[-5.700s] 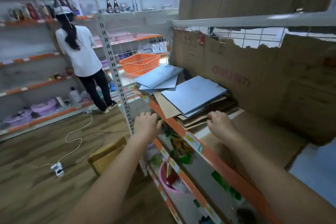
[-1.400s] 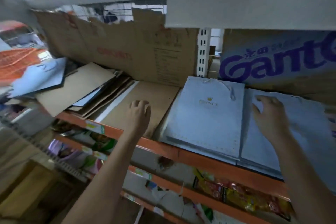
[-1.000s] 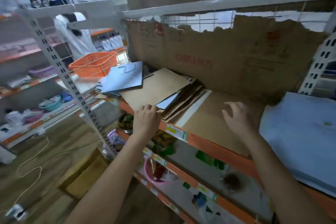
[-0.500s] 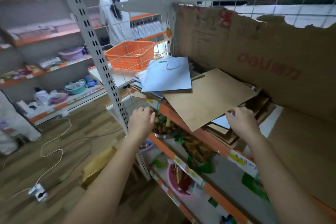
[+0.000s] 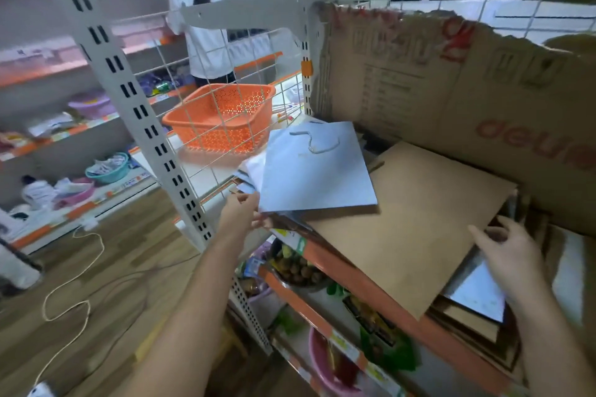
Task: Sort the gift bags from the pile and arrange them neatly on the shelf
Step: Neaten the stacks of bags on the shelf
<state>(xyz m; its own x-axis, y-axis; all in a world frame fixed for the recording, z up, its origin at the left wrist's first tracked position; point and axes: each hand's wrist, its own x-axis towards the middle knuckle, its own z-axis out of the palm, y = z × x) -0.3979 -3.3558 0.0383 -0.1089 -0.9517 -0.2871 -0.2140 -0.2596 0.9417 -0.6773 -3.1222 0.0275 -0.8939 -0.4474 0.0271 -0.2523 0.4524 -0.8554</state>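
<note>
While both bare forearms reach up from the bottom of the view, the right hand (image 5: 508,255) rests at the right edge of the pile on the shelf (image 5: 364,287), fingers spread and only loosely bent over the brown paper bag (image 5: 416,222), its grip apart and clamped on nothing that can be seen. Just below that hand a blue-grey bag (image 5: 477,292) peeks out from under the brown one, with darker flat bags (image 5: 467,329) stacked beneath it. Farther left, the left hand (image 5: 240,214) pinches the near left corner of a light blue gift bag (image 5: 317,171), thumb and fingers closed on its edge; this bag lies flat on top of the pile, its cord handle (image 5: 314,140) showing near its far edge, partly overlapping the brown bag. Behind the pile a torn cardboard sheet (image 5: 451,100) stands against the wire back of the shelf. Beyond the wire side panel sits an orange basket (image 5: 222,116), and farther off a person in a white top (image 5: 200,29) stands facing other shelves
</note>
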